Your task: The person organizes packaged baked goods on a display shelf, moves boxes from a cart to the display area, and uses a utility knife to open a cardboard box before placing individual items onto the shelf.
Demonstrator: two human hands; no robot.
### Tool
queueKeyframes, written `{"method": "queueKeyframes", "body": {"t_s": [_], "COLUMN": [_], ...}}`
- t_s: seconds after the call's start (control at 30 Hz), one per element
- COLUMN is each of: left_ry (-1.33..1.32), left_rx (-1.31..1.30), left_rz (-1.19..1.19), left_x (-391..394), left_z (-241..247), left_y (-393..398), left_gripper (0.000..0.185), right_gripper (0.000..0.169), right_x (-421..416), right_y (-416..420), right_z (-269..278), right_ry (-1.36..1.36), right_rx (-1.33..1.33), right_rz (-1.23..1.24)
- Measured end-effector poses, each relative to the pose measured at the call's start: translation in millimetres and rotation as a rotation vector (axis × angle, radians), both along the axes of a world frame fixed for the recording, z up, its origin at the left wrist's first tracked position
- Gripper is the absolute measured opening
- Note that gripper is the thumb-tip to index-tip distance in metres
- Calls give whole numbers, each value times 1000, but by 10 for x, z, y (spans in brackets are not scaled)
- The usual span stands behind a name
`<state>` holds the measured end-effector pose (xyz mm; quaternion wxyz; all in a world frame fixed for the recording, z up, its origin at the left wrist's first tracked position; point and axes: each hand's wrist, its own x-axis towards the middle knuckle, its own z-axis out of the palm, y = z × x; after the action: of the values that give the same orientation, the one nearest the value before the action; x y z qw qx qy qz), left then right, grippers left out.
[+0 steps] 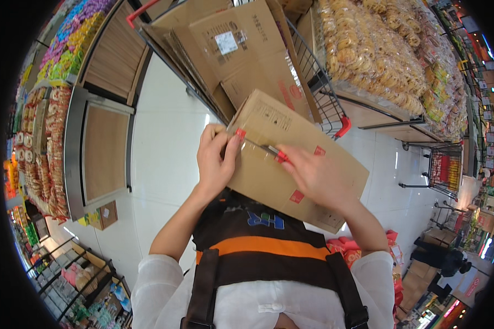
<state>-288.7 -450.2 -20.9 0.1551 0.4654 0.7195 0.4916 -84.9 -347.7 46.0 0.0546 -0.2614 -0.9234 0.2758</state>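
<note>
A closed cardboard box [271, 172] lies tilted before me, its upper end against a shopping cart. My right hand [313, 170] grips a red-handled utility knife [278, 153]; its blade points up and left, at the taped seam on the box's top. At the box's upper left corner is my left hand [218, 154], its thumb and fingers closed around the edge beside a small red sticker [240, 132]. Whether the blade is in the tape I cannot tell. Two more red stickers lie on the box near my right hand.
The shopping cart [329, 92] holds flattened cardboard [247, 45]. To its right is a display of packaged baked snacks [362, 53]; at the left stands a wood-panelled display case [107, 152]. Red packages [346, 246] are by my right elbow. Another cart [444, 168] and a person [448, 261] are farther right.
</note>
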Motion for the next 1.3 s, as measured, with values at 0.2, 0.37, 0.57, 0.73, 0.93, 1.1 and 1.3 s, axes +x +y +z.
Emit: {"method": "queueKeyframes", "body": {"t_s": [0.2,0.37,0.57,0.73,0.93,1.1,1.3], "left_ry": [57,108,134,157,-393,-758,-214], "left_rx": [118,193,265,326,233,80,-183], "left_rz": [-13,-17,-68,-91,-437,-691,-894], "left_x": [21,6,16,4,-15,-483,-541], "left_z": [1,-39,8,39,179,143,1017], "left_y": [0,-31,-92,-189,-317,-515,389], "left_gripper": [13,14,9,10,17,39,25], "right_gripper": [32,32,34,36,30,27,33], "right_x": [-141,-151,-202,422,1934,3185,2598], "right_y": [-55,-43,36,-8,-229,-818,-761], "right_z": [22,81,46,280,327,-65,-626], "right_ry": [-91,-94,-192,-266,-659,-674,273], "right_rx": [48,76,128,201,107,67,-671], "right_rz": [20,32,151,159,-238,-559,-1275]}}
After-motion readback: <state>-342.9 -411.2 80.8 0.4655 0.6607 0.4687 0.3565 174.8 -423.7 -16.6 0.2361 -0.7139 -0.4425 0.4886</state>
